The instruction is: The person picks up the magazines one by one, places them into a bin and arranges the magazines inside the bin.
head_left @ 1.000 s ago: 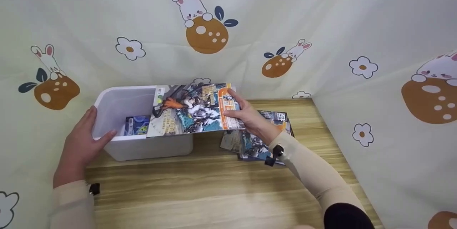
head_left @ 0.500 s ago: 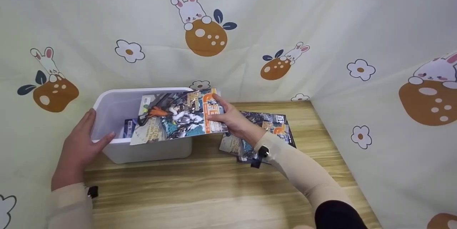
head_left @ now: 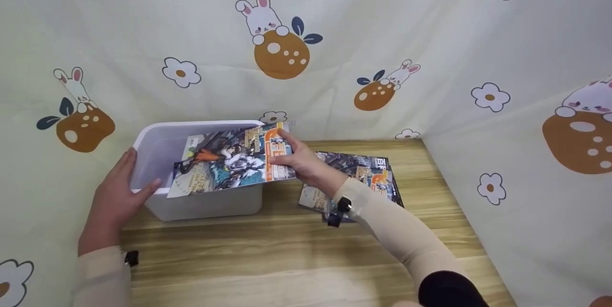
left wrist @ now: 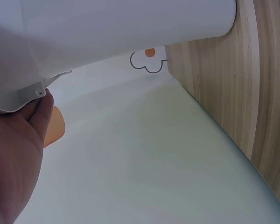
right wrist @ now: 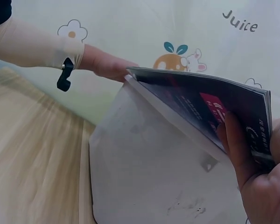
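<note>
My right hand [head_left: 308, 163] pinches a magazine [head_left: 229, 158] by its right end, thumb on the illustrated cover and fingers beneath. The magazine lies tilted across the top of a white plastic bin [head_left: 205, 204], its near left corner past the front rim. In the right wrist view, its dark back cover [right wrist: 200, 100] shows, with fingers [right wrist: 238, 144] against it. My left hand [head_left: 112, 197] holds the bin's left end, thumb along the front rim. From the left wrist view, its fingers [left wrist: 42, 116] reach under the rim. The magazine hides most of the bin's inside; a blue sliver shows beside it.
Several similar magazines [head_left: 366, 168] lie in an overlapping pile on the wood-patterned surface [head_left: 267, 259], right of the bin and partly behind my right forearm. A pale cloth [head_left: 334, 25] printed with rabbits and flowers rises behind and on both sides.
The magazine in my right hand has moved left and tilted over the bin, covering more of the opening and the blue cover inside. My left hand keeps its hold on the bin.
</note>
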Action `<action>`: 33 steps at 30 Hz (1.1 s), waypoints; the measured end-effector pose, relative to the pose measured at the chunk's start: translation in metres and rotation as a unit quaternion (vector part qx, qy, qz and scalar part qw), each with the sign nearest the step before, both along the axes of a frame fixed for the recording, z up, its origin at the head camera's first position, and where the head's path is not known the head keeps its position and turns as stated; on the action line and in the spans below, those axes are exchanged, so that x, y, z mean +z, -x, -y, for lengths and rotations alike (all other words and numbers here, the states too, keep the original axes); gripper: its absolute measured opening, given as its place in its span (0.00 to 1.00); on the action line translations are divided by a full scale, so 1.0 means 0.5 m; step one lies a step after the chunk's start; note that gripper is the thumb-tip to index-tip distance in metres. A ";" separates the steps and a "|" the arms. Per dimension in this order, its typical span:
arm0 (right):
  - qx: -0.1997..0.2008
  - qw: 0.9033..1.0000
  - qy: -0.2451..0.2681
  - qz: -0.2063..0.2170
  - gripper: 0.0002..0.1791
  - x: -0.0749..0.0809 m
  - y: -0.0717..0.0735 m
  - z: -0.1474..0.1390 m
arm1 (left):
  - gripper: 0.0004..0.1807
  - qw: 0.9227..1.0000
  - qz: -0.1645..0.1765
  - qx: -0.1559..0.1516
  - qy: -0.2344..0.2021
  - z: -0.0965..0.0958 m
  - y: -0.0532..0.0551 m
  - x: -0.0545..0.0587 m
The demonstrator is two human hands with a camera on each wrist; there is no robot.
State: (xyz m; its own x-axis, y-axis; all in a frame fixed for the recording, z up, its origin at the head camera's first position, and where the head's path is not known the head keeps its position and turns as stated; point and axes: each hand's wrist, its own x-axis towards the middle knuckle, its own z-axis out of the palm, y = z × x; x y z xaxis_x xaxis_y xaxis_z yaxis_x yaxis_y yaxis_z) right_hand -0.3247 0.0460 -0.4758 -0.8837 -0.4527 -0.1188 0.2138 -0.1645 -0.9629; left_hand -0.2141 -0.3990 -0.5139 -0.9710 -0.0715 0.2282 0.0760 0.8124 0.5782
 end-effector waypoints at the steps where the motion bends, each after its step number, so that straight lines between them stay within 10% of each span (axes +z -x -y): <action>1: -0.002 1.000 -0.002 0.000 0.60 0.002 0.001 0.004 | 0.61 1.000 0.000 -0.001 0.001 0.000 0.002 0.002; 33: 0.036 0.997 -0.057 -0.026 0.62 0.040 0.003 0.080 | 0.52 1.000 -0.018 -0.020 0.003 0.002 -0.004 0.005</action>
State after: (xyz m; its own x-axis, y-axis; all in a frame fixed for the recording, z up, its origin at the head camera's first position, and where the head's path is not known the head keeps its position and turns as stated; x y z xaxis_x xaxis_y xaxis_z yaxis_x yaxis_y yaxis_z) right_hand -0.3264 0.0059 -0.4559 -0.8553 -0.5020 -0.1282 0.1709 -0.0399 -0.9845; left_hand -0.2121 -0.4002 -0.5115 -0.9641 -0.0312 0.2638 0.1294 0.8121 0.5690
